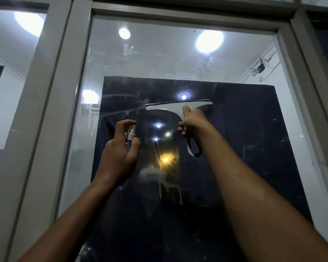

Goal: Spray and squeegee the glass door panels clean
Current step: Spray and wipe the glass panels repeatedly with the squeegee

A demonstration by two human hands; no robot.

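1. The squeegee (180,108) lies with its blade edge flat against the middle glass panel (159,59), about mid-height. The right hand (192,122) is wrapped around its handle, the thumb pressing up along the white head.
2. It looks light and stiff, with a soft rubber blade. The best hold is probably high on the handle near the head, as now, so that pressure spreads evenly along the blade.
3. The spray bottle (130,136) sits in the left hand (119,150), fingers curled round its body and the index finger arched over the nozzle. It looks small, light and likely slick when wet.
4. A foamy patch with drips (169,186) clings to the glass below both hands.
5. The glass is rigid but breakable, and wet, so firm, steady pressure suits it better than force.
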